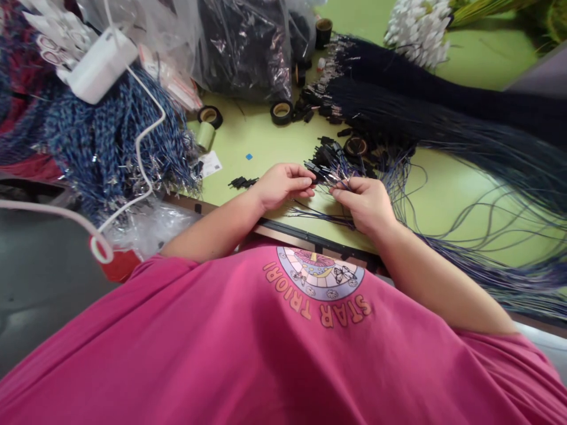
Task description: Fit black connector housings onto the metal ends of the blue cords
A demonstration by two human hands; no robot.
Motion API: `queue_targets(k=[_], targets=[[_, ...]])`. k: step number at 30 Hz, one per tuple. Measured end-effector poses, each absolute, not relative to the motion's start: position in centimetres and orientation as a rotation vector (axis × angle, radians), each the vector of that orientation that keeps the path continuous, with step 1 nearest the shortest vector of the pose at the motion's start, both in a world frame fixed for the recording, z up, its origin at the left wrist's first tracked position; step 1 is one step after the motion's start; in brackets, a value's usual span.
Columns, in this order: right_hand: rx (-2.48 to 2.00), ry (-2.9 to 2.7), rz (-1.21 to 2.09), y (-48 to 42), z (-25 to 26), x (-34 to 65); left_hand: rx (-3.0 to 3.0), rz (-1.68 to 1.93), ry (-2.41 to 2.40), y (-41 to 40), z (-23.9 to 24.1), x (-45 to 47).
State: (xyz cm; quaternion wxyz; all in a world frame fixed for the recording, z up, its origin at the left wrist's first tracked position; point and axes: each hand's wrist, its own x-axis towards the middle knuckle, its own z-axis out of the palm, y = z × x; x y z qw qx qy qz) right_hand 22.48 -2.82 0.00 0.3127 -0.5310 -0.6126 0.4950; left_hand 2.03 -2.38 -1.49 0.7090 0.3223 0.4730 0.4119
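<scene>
My left hand (286, 186) is at the front of the green table, its thumb and fingertips closed on a small black connector housing (312, 175). Just to its right my right hand (365, 202) pinches thin dark wires (344, 184) close to their bare metal ends. The fingertips of both hands are a short way apart. Behind them lies a pile of black connector housings (326, 152). A few loose wires (319, 217) rest on the table below my hands. Several more black housings (243, 182) sit left of my left wrist.
Long dark wire bundles (434, 112) cover the right side of the table (248, 139). Blue twisted wires (119, 141) hang over the left edge, with a white device (103, 66) and cable on top. Tape rolls (282, 111) and a black plastic bag (241, 47) stand at the back.
</scene>
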Motion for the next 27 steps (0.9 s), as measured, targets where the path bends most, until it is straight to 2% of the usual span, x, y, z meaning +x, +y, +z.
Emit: queue_targets(k=[12,27], targets=[[-1.401,-1.589,1.38,-3.01,0.21,22.36,0.723,0.861,1.034,-2.42,-1.46,1.84],[-1.446,-1.726,1.228,-2.72,-0.58,22.37,0.743,0.859,1.051,-2.48,-1.39,1.84]])
